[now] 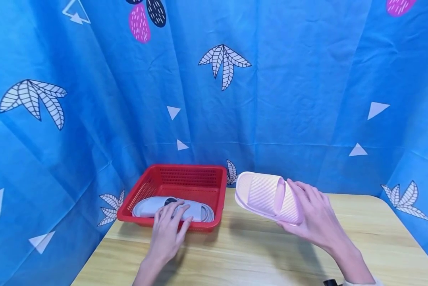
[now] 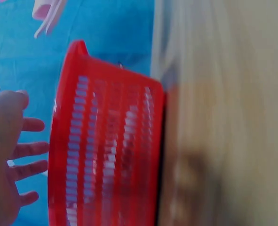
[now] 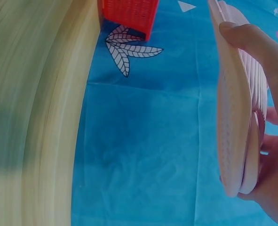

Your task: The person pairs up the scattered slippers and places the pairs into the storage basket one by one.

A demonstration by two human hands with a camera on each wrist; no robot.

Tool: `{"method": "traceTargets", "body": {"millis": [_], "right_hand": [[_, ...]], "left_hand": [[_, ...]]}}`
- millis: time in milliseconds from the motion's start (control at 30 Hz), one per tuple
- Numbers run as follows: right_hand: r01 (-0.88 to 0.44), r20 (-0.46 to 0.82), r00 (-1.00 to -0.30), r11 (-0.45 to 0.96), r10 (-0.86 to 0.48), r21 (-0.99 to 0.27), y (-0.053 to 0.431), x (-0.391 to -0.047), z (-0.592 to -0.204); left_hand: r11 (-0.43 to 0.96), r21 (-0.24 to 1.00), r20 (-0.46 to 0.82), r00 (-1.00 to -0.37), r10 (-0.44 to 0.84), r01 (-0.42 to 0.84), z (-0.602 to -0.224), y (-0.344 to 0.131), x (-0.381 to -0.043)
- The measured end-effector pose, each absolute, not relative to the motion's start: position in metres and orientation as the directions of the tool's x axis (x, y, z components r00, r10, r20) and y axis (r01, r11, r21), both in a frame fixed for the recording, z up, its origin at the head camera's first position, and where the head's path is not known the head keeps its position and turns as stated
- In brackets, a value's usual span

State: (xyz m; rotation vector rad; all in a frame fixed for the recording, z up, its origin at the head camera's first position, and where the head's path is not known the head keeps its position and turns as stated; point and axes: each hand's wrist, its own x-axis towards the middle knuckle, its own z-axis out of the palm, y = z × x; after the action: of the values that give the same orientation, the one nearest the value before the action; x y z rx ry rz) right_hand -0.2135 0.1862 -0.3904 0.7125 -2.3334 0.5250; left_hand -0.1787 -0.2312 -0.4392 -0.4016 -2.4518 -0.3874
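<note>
My right hand [image 1: 317, 218] grips a pair of pale pink slippers [image 1: 265, 194] with ribbed straps, nested together and raised above the table. In the right wrist view, the thumb lies on one side of the pink slippers [image 3: 233, 113] and the fingers wrap behind. A pair of light grey slippers [image 1: 149, 206] lies inside a red plastic basket [image 1: 219, 202] near its front wall. My left hand [image 1: 167, 232] reaches over the basket's front rim, its spread fingers overlapping the grey slippers in the head view. The left wrist view shows those fingers [image 2: 30, 149] loosely extended above the rim.
The basket stands at the back left of a light wooden table [image 1: 253, 254]. A blue patterned curtain [image 1: 289, 99] hangs behind the table and along both sides. The table's rounded back right corner [image 1: 374, 198] meets the curtain.
</note>
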Motion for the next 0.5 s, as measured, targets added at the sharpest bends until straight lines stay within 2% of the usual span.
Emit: {"method": "traceTargets", "body": {"millis": [333, 500], "right_hand": [[-0.612, 0.672, -0.651, 0.768, -0.353, -0.188, 0.175, -0.220, -0.390], [-0.615, 0.675, -0.648, 0.765, -0.353, -0.191, 0.168, -0.223, -0.389]], "left_hand": [[0.958, 0.136, 0.591, -0.797, 0.126, 0.252, -0.460, -0.271, -0.169], [0.971, 0.117, 0.539, -0.834, 0.115, 0.210, -0.462, -0.283, -0.167]]}}
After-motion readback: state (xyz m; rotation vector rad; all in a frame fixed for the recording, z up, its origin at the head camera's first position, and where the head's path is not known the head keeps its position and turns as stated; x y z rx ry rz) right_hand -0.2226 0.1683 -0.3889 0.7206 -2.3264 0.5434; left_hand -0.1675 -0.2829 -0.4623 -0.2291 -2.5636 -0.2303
